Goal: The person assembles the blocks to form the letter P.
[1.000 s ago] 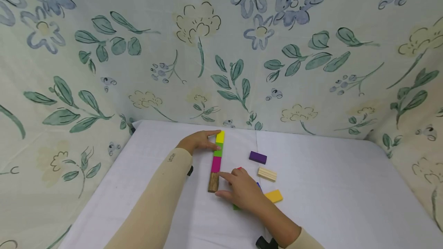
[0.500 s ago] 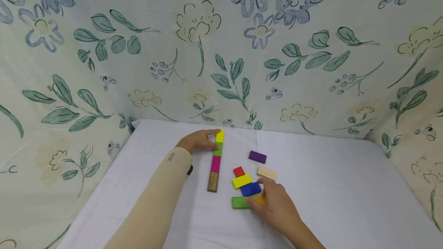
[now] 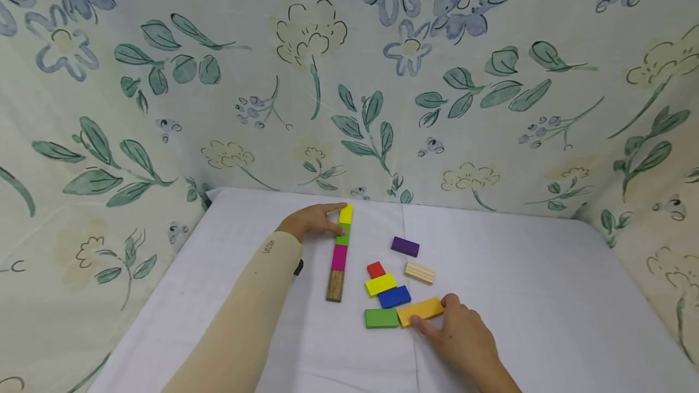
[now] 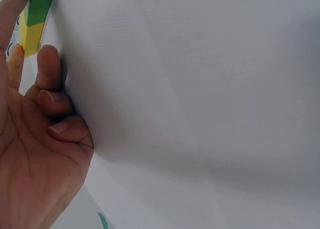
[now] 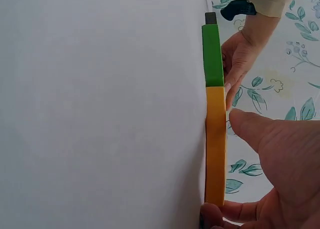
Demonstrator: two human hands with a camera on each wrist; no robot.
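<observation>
In the head view, a row of end-to-end blocks runs away from me: a brown block [image 3: 335,285], a magenta block [image 3: 339,257], a light green block [image 3: 343,238] and a yellow block [image 3: 346,213]. My left hand [image 3: 311,221] is at the row's far end, index fingertip at the yellow block's end, thumb on the light green one; its other fingers curl in the left wrist view. My right hand [image 3: 466,335] holds an orange block [image 3: 423,310], fingers curled at its right end, thumb at its near side. The orange block lies flat beside a green block [image 3: 381,318].
Beyond the orange block lie a blue block [image 3: 394,296], a second yellow block [image 3: 380,284] and a red block [image 3: 375,270]. Farther right are a ridged pale wooden block [image 3: 420,273] and a purple block [image 3: 405,246]. A floral curtain [image 3: 360,77] hangs behind the white tabletop [image 3: 519,272].
My right hand has left the brown block and moved right and nearer, over to the orange block, uncovering the small blocks between. My left hand has stayed at the row's far end.
</observation>
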